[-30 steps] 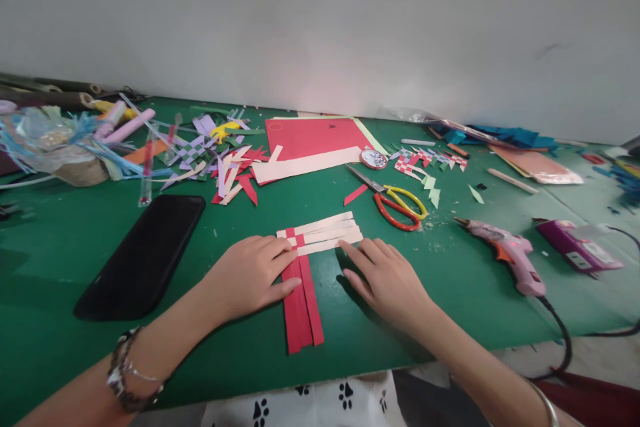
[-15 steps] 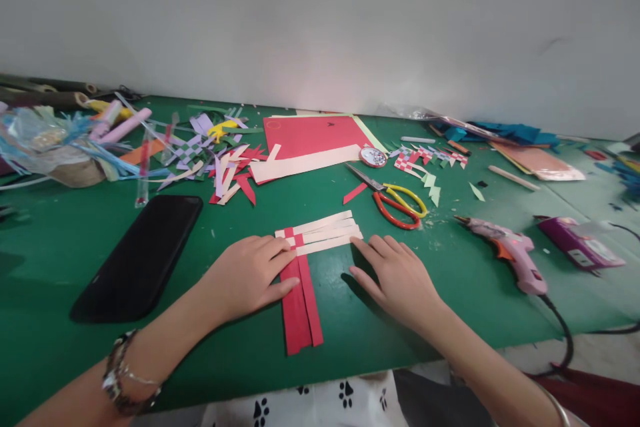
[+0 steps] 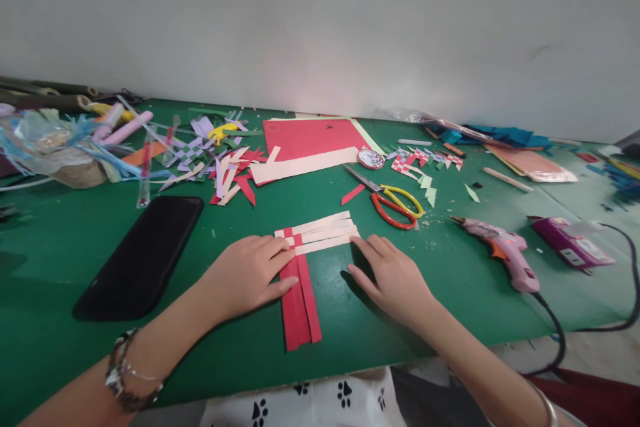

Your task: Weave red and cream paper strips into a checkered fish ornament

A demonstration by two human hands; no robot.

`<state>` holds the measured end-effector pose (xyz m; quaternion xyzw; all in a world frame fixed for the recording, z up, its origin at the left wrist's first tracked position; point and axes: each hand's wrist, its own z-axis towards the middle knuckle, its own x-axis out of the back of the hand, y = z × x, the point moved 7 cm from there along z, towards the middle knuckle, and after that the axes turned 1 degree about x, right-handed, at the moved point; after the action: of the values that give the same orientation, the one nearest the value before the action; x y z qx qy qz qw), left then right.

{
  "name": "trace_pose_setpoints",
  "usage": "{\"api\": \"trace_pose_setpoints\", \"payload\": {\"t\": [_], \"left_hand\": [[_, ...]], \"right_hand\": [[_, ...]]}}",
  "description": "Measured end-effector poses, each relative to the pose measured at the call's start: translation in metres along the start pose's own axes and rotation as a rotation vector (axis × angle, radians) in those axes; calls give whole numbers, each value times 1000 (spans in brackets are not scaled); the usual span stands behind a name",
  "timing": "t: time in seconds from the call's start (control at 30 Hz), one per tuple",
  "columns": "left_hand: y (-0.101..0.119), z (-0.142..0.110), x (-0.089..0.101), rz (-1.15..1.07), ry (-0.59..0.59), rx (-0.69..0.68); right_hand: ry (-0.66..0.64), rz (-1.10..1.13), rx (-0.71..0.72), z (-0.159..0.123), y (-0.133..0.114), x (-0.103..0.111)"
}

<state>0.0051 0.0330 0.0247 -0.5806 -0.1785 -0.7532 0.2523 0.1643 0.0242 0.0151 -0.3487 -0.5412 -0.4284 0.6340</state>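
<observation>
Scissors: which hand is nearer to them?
Right. The right hand is on the near side of the scissors; the left hand is farther off to their left, on the red strips.

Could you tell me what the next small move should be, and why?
Probably the right hand should lift the lowest cream strip while the left hand pins the weave: its fingertip is at that strip's end, and the strips' right ends lie unwoven.

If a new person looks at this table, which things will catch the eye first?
Probably the bright red strips, woven at the top with pale strips between the left hand and right hand. Next, the large red sheet near the wall, and the scissors with one yellow and one orange-red handle, right of centre.
</observation>
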Motion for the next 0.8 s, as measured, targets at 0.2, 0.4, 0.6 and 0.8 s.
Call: {"api": "trace_pose_setpoints", "payload": {"t": [0.2, 0.4, 0.6, 0.8], "left_hand": [[3, -4, -5, 27, -64, -131], [4, -9, -6, 20, -132, -186], [1, -16, -9, -39, -111, -137], [-19, -14, -7, -169, -8, 237]], "right_hand": [[1, -20, 7, -1, -1, 1], [-2, -31, 10, -1, -2, 1], [2, -30, 16, 0, -1, 2], [48, 64, 78, 17, -3, 12]]}}
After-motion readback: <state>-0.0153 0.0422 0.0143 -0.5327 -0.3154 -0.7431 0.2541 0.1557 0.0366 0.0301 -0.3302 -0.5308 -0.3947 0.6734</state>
